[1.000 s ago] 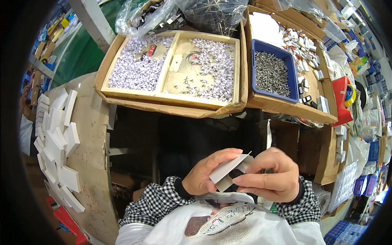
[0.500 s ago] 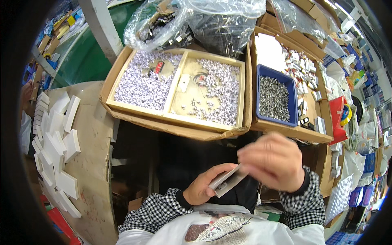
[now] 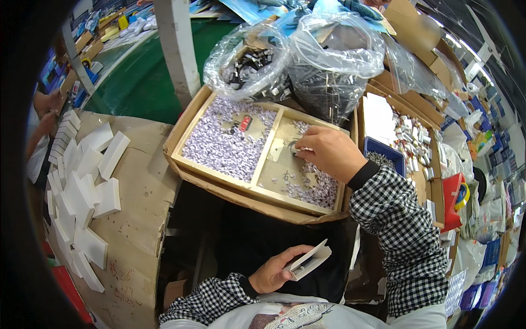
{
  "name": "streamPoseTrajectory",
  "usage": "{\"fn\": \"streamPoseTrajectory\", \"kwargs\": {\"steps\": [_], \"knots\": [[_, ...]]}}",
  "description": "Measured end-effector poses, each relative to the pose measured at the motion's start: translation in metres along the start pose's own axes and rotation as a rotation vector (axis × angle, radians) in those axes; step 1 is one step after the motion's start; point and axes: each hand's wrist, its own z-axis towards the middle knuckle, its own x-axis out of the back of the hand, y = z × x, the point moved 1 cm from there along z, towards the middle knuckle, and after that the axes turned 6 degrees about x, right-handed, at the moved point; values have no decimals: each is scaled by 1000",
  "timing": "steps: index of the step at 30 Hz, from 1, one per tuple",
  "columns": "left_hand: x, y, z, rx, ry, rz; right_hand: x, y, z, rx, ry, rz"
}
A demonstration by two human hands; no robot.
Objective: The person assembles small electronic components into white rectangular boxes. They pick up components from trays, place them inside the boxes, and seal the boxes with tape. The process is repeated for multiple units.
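White box point(image 3: 310, 262) is at near ctr, just by the shirt point(image 3: 296, 316), open side showing, gripped in left hand point(image 3: 272, 274) same as 1 sec ago. Right hand point(image 3: 329, 154) is what's changed: 1 sec ago its fingers were at the box opening w/ a dark thing, ½ sec ago a blur right beside the box; now it's well apart, over the right half of the wooden tray point(image 3: 267, 148), fingertips close together by the sm. white pcs point(image 3: 318, 192). Can't tell if it's got one. Blue bin point(image 3: 402, 160) is just right of tray, plastic bag point(image 3: 337, 55) on far side. View's tilted too, so more of far side shows. More white boxes point(image 3: 82, 200) on left, same as prev.
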Motion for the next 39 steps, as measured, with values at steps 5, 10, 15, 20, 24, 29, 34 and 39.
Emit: {"fn": "streamPoseTrajectory", "kwargs": {"steps": [5,10,15,20,24,29,34,39], "knots": [[10,1,-1,-21,38,-5,-3,4,13,-11,-170,22],[19,-1,-2,-48,65,-2,14,1,27,-67,-170,154],[25,-5,-3,-53,45,-30,16,-4,56,36,-101,295],[32,-6,-7,-74,64,-7,-2,-15,84,83,-124,236],[34,-7,-9,-90,91,37,-18,-20,104,85,-125,258],[33,-7,-10,-120,109,69,-32,-23,117,177,-208,86],[32,-8,-11,-111,96,53,-36,-22,121,140,-302,-17],[31,-9,-15,-69,85,50,-37,-15,116,184,-259,7]]}}
